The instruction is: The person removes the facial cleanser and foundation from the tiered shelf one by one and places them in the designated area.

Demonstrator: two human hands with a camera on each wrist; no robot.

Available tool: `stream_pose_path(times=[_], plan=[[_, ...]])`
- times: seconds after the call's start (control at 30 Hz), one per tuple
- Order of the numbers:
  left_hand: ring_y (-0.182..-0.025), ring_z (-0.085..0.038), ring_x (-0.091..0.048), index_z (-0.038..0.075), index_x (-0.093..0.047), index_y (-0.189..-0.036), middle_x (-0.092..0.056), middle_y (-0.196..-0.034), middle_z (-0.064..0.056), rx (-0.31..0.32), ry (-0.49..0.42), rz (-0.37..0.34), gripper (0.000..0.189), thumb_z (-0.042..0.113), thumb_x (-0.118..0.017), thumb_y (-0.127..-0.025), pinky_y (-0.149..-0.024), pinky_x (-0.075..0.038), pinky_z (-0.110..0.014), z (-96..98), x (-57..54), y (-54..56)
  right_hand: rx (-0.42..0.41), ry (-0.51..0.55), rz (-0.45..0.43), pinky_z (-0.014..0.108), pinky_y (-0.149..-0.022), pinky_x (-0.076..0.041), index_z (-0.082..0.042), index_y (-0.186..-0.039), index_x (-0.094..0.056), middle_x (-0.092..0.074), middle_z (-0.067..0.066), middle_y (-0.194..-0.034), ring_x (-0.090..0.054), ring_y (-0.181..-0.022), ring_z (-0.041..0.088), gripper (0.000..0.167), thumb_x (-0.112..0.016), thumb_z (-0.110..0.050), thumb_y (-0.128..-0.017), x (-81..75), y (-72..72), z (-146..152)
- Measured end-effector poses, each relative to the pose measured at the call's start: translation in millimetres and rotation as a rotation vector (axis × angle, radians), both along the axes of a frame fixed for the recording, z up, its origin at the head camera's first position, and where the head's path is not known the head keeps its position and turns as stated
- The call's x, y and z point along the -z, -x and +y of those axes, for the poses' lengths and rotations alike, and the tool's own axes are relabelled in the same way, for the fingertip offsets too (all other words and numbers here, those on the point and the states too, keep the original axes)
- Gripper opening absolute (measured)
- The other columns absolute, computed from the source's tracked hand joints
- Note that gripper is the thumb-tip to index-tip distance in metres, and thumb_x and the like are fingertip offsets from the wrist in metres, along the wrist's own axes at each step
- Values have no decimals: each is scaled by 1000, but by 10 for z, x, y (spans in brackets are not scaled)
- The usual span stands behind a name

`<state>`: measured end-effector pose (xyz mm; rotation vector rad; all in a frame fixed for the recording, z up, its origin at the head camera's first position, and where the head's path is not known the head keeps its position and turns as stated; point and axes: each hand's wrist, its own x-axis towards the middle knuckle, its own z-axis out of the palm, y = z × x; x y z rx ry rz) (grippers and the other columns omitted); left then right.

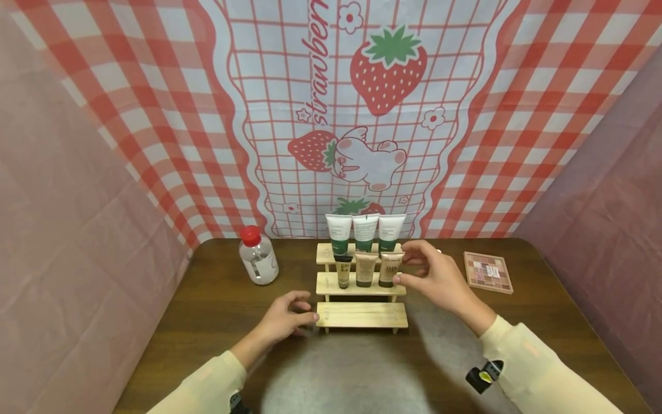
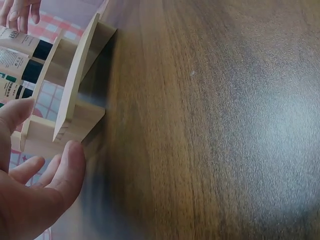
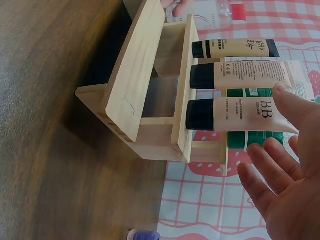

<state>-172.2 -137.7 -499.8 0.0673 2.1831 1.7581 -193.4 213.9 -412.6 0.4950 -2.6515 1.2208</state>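
Note:
A three-step wooden display rack point(image 1: 362, 315) stands on the table. On its top step are three white-and-green squeeze tubes point(image 1: 339, 230). The middle step carries a slim gold tube point(image 1: 343, 275), a beige tube point(image 1: 365, 269) and a beige BB cream tube point(image 1: 390, 270), caps down. My right hand point(image 1: 437, 276) is at the BB cream tube, its thumb tip by the tube's upper end and its other fingers spread apart in the right wrist view. Beside the rack's left end, my left hand point(image 1: 284, 316) has loosely bent fingers, with the thumb tip close to the bottom step.
A clear bottle with a red cap point(image 1: 260, 259) stands left of the rack. To the right lies a flat makeup palette point(image 1: 488, 272). A small purple object point(image 3: 143, 235) shows at the right wrist view's bottom edge. Behind hangs a strawberry-print cloth point(image 1: 362, 144).

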Motion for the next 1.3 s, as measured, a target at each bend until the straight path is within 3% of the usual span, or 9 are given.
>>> stream_pose_path(times=[0.2, 0.53, 0.7, 1.3], plan=[[-87, -32, -73, -8, -49, -143, -61, -122, -30, 18, -33, -36, 69, 6, -82, -84, -72, -67, -48, 25, 23, -7, -8, 24, -20, 35, -80, -66, -6, -128, -61, -73, 11, -112, -74, -100, 31, 60, -90, -26, -80, 20, 22, -27], [-84, -25, -71, -6, -53, -139, -63, -116, -24, 31, -58, -48, 65, 5, -82, -83, -71, -67, -45, 80, 78, 8, 14, 34, -34, 26, -75, -64, -4, -125, -62, -76, 9, -104, -76, -94, 23, 55, -90, -20, -81, 15, 57, -80], [-80, -19, -69, -7, -54, -137, -62, -115, -23, 34, -59, -56, 62, 3, -82, -83, -70, -67, -42, 105, 84, 7, 25, 48, -48, 25, -74, -64, -4, -123, -63, -76, 11, -104, -76, -93, 24, 51, -89, -18, -81, 34, 67, -97], [-70, -18, -65, -8, -53, -134, -61, -102, -18, 3, -83, -78, 60, -13, -77, -79, -60, -65, -34, 131, 82, 21, 66, 70, -84, 23, -70, -62, -4, -113, -67, -77, 13, -103, -77, -93, 26, 36, -85, -18, -86, 146, 95, -106]])
